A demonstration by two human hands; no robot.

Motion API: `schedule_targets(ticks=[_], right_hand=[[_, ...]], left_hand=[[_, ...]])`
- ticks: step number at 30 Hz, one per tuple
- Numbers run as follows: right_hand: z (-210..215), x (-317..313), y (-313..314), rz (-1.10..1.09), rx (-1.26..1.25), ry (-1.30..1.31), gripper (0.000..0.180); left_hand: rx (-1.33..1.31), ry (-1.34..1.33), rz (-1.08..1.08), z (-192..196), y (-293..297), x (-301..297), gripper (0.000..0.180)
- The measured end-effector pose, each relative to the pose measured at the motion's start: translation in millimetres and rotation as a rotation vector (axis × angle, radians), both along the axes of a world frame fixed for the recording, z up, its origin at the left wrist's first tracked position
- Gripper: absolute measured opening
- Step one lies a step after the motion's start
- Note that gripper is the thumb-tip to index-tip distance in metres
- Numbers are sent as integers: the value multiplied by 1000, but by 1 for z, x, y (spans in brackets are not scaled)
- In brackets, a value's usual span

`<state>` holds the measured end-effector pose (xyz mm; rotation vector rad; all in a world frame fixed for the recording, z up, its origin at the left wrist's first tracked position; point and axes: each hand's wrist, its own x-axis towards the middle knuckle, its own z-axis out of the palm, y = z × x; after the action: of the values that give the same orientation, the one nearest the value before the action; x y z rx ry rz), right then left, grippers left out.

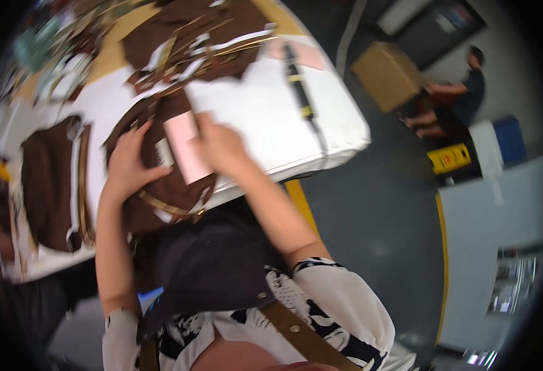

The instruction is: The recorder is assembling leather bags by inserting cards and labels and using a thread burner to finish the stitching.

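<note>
Our left hand rests on the brown piece, thumb spread from the fingers. Our right hand meets the right edge of the pink card; blur keeps us from telling whether it pinches. The card is over the piece, between our hands, above the white table.

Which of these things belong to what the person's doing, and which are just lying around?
Belonging:
- brown piece, under the left hand
- pink rectangle, at the right hand
- similar brown panel farther left, probably

Apparently just around:
- black-and-yellow corded tool
- yellow sign
</note>
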<state>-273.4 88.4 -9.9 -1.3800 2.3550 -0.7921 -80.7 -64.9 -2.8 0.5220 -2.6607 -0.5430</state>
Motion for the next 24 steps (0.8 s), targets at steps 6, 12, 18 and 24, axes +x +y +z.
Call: schedule_targets(ticks=[6,12,18,24], right_hand=[[36,-8,17,-66,-294,393,55],[6,9,-11,472,-219,252,65],[0,-4,-3,494,-55,347,61],[-6,-5,-12,520,-91,386,60]], left_hand=[[-53,42,-29,6,-5,-14,103],[-73,70,-39,-16,-10,-16,106],[95,51,26,-6,-3,-19,86],[44,106,121,-15,-7,-19,64]])
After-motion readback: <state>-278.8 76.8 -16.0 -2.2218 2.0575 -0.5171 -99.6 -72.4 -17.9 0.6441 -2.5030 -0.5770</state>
